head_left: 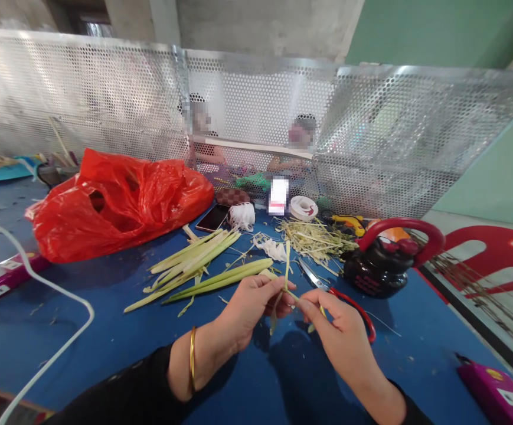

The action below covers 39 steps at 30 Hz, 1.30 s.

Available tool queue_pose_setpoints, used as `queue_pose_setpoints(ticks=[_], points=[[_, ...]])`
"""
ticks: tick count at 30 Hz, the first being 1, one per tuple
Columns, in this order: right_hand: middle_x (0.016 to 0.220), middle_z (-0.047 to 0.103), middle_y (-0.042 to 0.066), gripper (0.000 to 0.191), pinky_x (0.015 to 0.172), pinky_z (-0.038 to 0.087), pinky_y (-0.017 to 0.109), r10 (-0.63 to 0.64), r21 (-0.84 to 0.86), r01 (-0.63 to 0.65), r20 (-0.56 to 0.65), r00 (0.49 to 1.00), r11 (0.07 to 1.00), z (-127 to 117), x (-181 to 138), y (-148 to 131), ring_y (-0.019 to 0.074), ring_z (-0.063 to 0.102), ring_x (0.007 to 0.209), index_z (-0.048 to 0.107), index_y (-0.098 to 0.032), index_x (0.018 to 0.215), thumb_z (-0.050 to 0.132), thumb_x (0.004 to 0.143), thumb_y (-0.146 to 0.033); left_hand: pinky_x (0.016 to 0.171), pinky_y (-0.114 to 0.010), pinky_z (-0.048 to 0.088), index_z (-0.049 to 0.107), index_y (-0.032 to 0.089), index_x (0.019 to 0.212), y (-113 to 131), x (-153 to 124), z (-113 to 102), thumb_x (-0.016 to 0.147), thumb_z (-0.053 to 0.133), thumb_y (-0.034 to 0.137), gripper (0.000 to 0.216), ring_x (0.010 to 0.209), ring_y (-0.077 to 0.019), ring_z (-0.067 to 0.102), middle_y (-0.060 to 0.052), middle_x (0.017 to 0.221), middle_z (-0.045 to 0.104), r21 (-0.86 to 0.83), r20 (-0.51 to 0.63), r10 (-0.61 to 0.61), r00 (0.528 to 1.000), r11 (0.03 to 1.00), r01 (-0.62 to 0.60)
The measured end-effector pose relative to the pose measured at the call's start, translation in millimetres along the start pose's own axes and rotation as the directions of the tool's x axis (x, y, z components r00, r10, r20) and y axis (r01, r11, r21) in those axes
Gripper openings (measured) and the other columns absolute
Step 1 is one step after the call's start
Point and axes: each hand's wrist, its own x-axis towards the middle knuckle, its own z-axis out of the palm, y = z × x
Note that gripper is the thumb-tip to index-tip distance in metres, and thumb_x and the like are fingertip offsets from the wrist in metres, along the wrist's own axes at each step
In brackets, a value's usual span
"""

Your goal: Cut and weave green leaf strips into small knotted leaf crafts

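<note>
My left hand (262,304) pinches a pale green leaf strip (287,260), whose one end stands upright above the fingertips. A fold or another end hangs below them. On the right, my right hand (338,324) pinches a length of strip that runs across from the left fingertips. Some of it is hidden by the fingers. Behind my left hand lie longer green leaves (225,280) and a loose bundle of pale leaves (198,254). Scissors (313,274) with red handles rest partly behind my right hand.
Farther back are a ball of white string (242,216), a phone (212,218), a white spool (304,206) and dry scraps (320,241). A black vessel (375,271) with a red handle stands right; a red plastic bag (118,203) lies left. A white cable (68,289) crosses the blue table.
</note>
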Motion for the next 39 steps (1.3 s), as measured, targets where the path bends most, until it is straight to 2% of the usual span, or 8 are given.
queue_pose_setpoints(ticks=[5, 9, 13, 16, 20, 26, 32, 39], points=[[0.078, 0.069, 0.004, 0.029, 0.065, 0.049, 0.027, 0.066, 0.028, -0.061, -0.254, 0.965, 0.998, -4.4, 4.1, 2.2, 0.0190, 0.064, 0.072, 0.066, -0.020, 0.087, 0.047, 0.093, -0.041, 0.058, -0.022, 0.045, 0.070, 0.012, 0.086, 8.9, -4.7, 1.3, 0.084, 0.055, 0.051, 0.043, 0.056, -0.0107, 0.060, -0.006, 0.069, 0.068, 0.074, 0.061, -0.049, 0.997, 0.996, 0.044], [0.099, 0.066, 0.008, 0.019, 0.083, 0.049, 0.037, -0.186, -0.132, 0.145, -0.393, 0.901, 0.981, -7.9, 4.3, 5.3, 0.0229, 0.062, 0.094, 0.066, -0.021, 0.098, 0.053, 0.091, -0.032, 0.053, -0.020, 0.044, 0.070, 0.012, 0.076, 3.4, -3.4, 5.1, 0.075, 0.065, 0.034, 0.023, 0.048, -0.0082, 0.054, -0.001, 0.058, 0.063, 0.228, 0.064, -0.059, 0.996, 0.973, 0.043], [0.100, 0.067, 0.008, 0.013, 0.096, 0.040, 0.048, -0.389, -0.330, 0.304, -0.234, 0.891, 0.894, -8.1, 3.8, 5.0, 0.0279, 0.057, 0.107, 0.070, -0.022, 0.088, 0.058, 0.087, -0.027, 0.050, -0.021, 0.045, 0.064, 0.014, 0.060, -5.6, -4.7, 5.6, 0.073, 0.061, 0.034, 0.024, 0.046, -0.0101, 0.055, 0.000, 0.052, 0.060, 0.430, 0.164, -0.045, 0.985, 0.902, -0.030], [0.087, 0.070, 0.003, 0.015, 0.103, 0.030, 0.053, -0.293, -0.265, 0.279, -0.017, 0.956, 0.923, -2.4, 5.0, 5.3, 0.0273, 0.061, 0.101, 0.069, -0.023, 0.075, 0.061, 0.086, -0.029, 0.048, -0.020, 0.044, 0.065, 0.016, 0.058, -9.0, -7.9, 5.0, 0.073, 0.055, 0.027, 0.021, 0.046, -0.0108, 0.055, 0.001, 0.051, 0.059, 0.564, 0.239, -0.012, 0.971, 0.815, -0.129], [0.078, 0.066, 0.002, 0.019, 0.082, 0.048, 0.037, -0.112, -0.005, 0.113, 0.064, 0.992, 0.994, 5.3, 6.9, 5.6, 0.0201, 0.064, 0.078, 0.066, -0.021, 0.066, 0.063, 0.084, -0.027, 0.049, -0.019, 0.043, 0.068, 0.016, 0.061, -10.5, -9.5, 4.8, 0.070, 0.054, 0.023, 0.018, 0.047, -0.0110, 0.057, 0.003, 0.050, 0.059, 0.614, 0.263, -0.023, 0.965, 0.775, -0.149], [0.068, 0.061, 0.000, 0.013, 0.057, 0.045, 0.025, -0.209, -0.028, 0.207, -0.179, 0.962, 0.978, -0.7, 0.0, -0.4, 0.0146, 0.057, 0.062, 0.065, -0.020, 0.076, 0.059, 0.088, -0.020, 0.046, -0.020, 0.041, 0.064, 0.016, 0.055, -13.3, -4.7, 2.9, 0.071, 0.058, 0.032, 0.024, 0.046, -0.0111, 0.055, 0.000, 0.052, 0.061, 0.579, 0.178, -0.062, 0.982, 0.813, -0.054], [0.070, 0.063, 0.003, 0.010, 0.064, 0.043, 0.031, -0.653, -0.259, 0.630, -0.003, 0.757, 0.732, 4.8, -9.6, -11.9, 0.0162, 0.056, 0.063, 0.063, -0.017, 0.090, 0.056, 0.088, -0.010, 0.044, -0.018, 0.033, 0.069, 0.013, 0.062, -8.1, 0.0, 3.1, 0.068, 0.064, 0.029, 0.018, 0.043, -0.0066, 0.046, 0.003, 0.048, 0.055, 0.283, 0.021, -0.042, 0.999, 0.958, 0.034], [0.082, 0.066, 0.008, 0.019, 0.064, 0.049, 0.035, -0.568, -0.319, 0.598, 0.192, 0.800, 0.735, 14.1, -10.8, -11.2, 0.0214, 0.061, 0.073, 0.060, -0.016, 0.096, 0.044, 0.089, -0.009, 0.047, -0.018, 0.036, 0.073, 0.012, 0.079, 1.6, 0.8, 2.4, 0.067, 0.072, 0.026, 0.019, 0.047, -0.0064, 0.048, -0.002, 0.060, 0.066, -0.076, -0.077, -0.046, 0.996, 0.996, 0.040]])
